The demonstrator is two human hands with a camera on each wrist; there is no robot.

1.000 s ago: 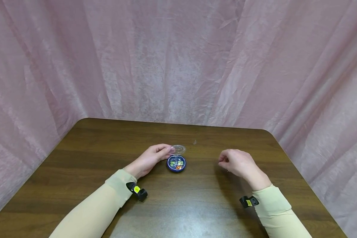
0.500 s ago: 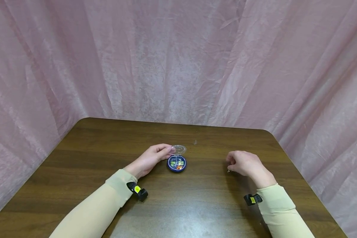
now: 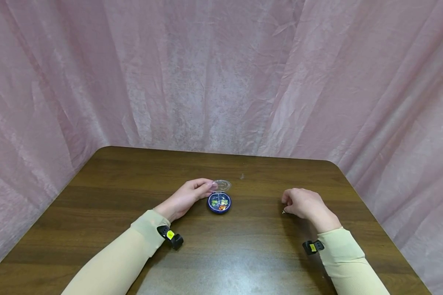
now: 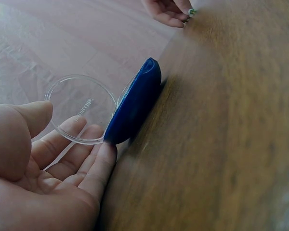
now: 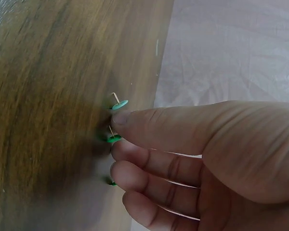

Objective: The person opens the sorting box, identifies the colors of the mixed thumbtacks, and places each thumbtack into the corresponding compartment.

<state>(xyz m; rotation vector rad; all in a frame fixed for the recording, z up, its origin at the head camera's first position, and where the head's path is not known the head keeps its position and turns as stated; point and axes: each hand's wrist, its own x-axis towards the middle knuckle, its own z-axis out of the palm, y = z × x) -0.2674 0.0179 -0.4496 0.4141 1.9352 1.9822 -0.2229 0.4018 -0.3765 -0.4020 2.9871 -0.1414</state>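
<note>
A small round blue case [image 3: 219,203] stands on the wooden table with its clear lid [image 3: 220,185] raised. My left hand [image 3: 186,196] holds that lid between thumb and fingers, and a lower finger touches the case's edge, as the left wrist view shows. Green, pale and orange pieces lie in the case's compartments. To the right, my right hand [image 3: 306,205] is low over the table. Its thumb and index fingertip pinch a dark green thumbtack [image 5: 114,139], pin outward. A lighter green thumbtack [image 5: 119,105] is beside the thumb tip; another green one [image 5: 113,183] shows by the lower fingers.
The brown table [image 3: 162,164] has rounded far corners, and a pink curtain [image 3: 206,82] hangs behind it and at both sides. A tiny clear piece [image 3: 242,176] lies beyond the case. Each wrist wears a black camera [image 3: 175,239].
My right hand has shifted slightly right and toward me, then stayed almost still with its fingertips down at the table. The left hand and the case have not moved.
</note>
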